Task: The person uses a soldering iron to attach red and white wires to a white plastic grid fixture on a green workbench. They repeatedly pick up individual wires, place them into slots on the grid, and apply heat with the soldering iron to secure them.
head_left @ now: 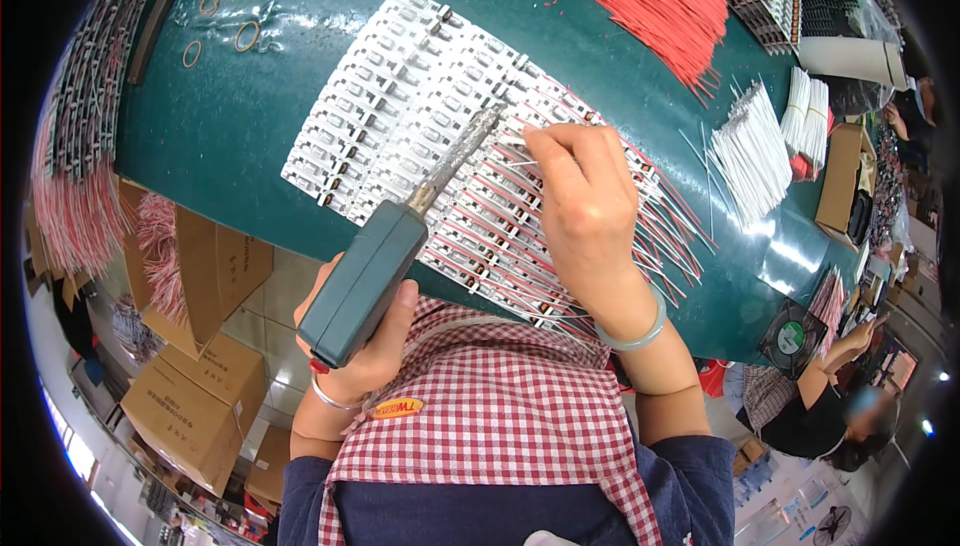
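The fingers (548,150) of the person's right hand (585,204) gather close together over red and white wires (668,231); whether they pinch one cannot be made out. The fingers of the left hand (372,338) are wrapped around a dark green gun-shaped tool (362,281), its metal nose slanting far and right to meet the wires near the right fingertips, probably so both hands can work at one spot. Beneath them, mid-bench, lie rows of white parts (400,86), set side by side, perhaps for easy reach in turn; wires cover the right part. Loose red wires (660,11) and white wires (750,156) lie far right on the green bench (235,146), likely sorted by colour. At the right edge, a small cardboard box (833,181) holds something dark. Left, below the bench, an open carton (228,281) holds pinkish wire bundles (160,246); the contents of the nearer carton (195,406) are hidden.
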Available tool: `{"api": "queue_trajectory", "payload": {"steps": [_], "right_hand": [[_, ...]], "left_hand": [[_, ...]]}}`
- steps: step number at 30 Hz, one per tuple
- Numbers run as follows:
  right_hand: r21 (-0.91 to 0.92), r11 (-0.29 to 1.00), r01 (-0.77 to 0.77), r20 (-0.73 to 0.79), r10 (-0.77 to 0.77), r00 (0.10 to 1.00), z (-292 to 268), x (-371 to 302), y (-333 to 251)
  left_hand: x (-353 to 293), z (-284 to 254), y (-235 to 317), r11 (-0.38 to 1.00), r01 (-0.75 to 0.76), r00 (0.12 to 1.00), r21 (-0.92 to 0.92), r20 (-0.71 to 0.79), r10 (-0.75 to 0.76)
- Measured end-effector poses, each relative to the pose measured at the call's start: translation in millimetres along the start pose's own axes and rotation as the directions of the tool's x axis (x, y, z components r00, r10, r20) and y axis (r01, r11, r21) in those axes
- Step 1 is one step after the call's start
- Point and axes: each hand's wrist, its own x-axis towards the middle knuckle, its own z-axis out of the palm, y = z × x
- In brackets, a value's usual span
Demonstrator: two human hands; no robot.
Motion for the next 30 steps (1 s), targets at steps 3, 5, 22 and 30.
{"api": "queue_trajectory", "payload": {"steps": [3, 5, 22, 30], "right_hand": [[0.004, 1.000, 0.003, -0.027, -0.003, 1.000, -4.1, 2.7, 3.8], [-0.008, 1.000, 0.021, -0.045, -0.021, 0.999, -1.7, 4.9, 10.3], [-0.017, 0.999, 0.028, -0.072, -0.029, 0.997, 6.5, 3.2, 11.3], [-0.014, 1.000, 0.021, -0.058, -0.022, 0.998, 6.3, 4.2, 8.1]], "left_hand": [[2.9, 1.7, 1.3, 1.000, -0.007, 1.000, 0.006, -0.008, 0.007], [6.0, 4.0, 0.8, 0.999, -0.039, 0.999, 0.026, -0.012, 0.040], [17.6, 8.5, 15.3, 0.995, -0.081, 0.996, 0.053, 0.042, 0.079], [19.0, 8.6, 17.6, 0.979, -0.147, 0.988, 0.139, 0.067, 0.139]]}}
